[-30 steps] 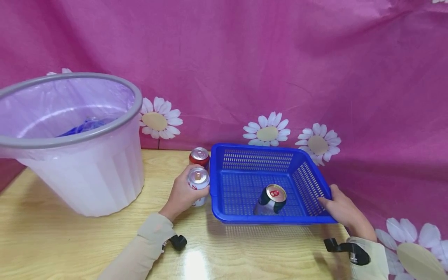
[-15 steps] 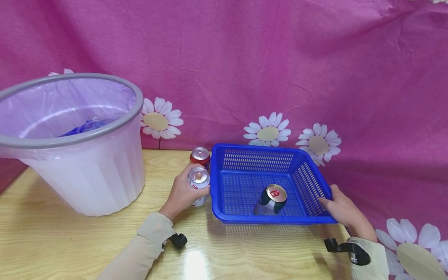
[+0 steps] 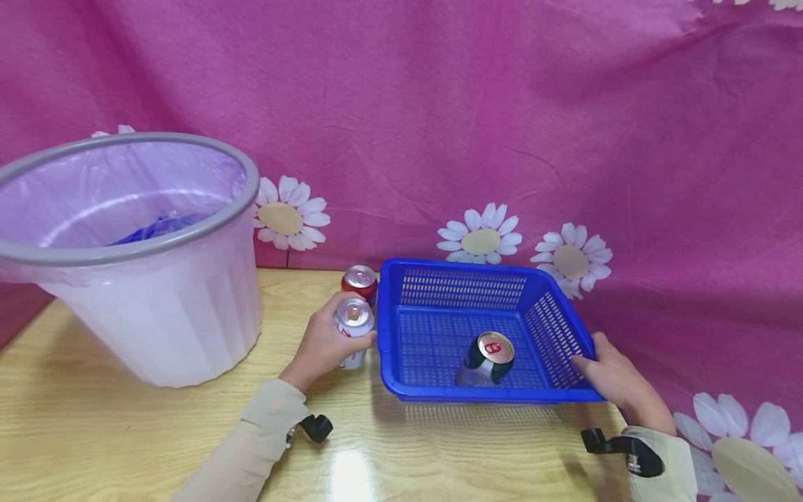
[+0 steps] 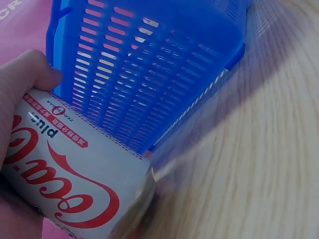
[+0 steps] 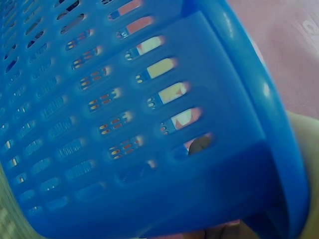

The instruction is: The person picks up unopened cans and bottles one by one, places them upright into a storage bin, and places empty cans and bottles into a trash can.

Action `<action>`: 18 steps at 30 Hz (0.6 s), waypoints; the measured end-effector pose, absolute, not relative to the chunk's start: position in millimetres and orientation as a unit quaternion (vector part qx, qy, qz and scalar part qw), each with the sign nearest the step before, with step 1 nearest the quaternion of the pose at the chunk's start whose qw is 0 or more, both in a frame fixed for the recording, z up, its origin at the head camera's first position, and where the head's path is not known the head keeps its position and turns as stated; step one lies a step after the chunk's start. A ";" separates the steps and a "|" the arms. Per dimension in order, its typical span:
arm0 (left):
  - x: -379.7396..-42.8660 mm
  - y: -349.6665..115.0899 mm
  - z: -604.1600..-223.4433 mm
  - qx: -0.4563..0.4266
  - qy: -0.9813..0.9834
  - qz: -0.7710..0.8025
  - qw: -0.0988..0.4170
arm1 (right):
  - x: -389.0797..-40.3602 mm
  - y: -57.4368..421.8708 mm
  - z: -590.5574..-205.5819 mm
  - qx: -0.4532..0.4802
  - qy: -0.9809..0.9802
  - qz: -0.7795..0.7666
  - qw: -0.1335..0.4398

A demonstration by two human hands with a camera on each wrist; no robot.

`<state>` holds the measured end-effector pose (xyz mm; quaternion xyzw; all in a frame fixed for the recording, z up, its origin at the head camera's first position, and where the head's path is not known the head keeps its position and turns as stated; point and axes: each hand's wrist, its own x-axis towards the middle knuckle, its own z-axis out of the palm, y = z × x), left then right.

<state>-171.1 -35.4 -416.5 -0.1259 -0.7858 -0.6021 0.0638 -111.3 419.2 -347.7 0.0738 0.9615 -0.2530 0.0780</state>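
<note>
My left hand (image 3: 323, 345) grips a white Coca-Cola plus can (image 3: 354, 317) just left of the blue plastic basket (image 3: 390, 355). In the left wrist view, the can's red lettering (image 4: 65, 191) faces the camera and a fingertip lies near the basket wall. Whether the can's base touches the table cannot be told. Behind it stands a red can (image 3: 360, 280), partly hidden. Inside the basket, a dark green and silver can (image 3: 488, 359) stands towards the front. My right hand (image 3: 617, 376) holds the basket's right rim, thumb on the inner side; its other fingers are mostly hidden.
A large white bin (image 3: 169, 314) with a grey rim and clear liner stands on the left, with something blue (image 3: 159, 226) inside. The wooden table (image 3: 301, 460) ends at a pink flowered cloth (image 3: 389, 139) behind and to the right.
My left hand and the white can have shifted slightly left, widening the gap to the basket. The right hand keeps its hold, and the basket has hardly moved.
</note>
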 end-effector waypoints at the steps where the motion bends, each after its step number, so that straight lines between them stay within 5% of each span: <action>1: -170.9 -35.9 -415.8 -0.125 -0.787 -0.601 0.064 | -111.1 419.2 -347.6 0.074 0.961 -0.254 0.079; 18: -168.2 -43.2 -397.0 -0.117 -0.796 -0.590 0.067 | -111.4 418.8 -345.2 0.064 0.963 -0.251 0.079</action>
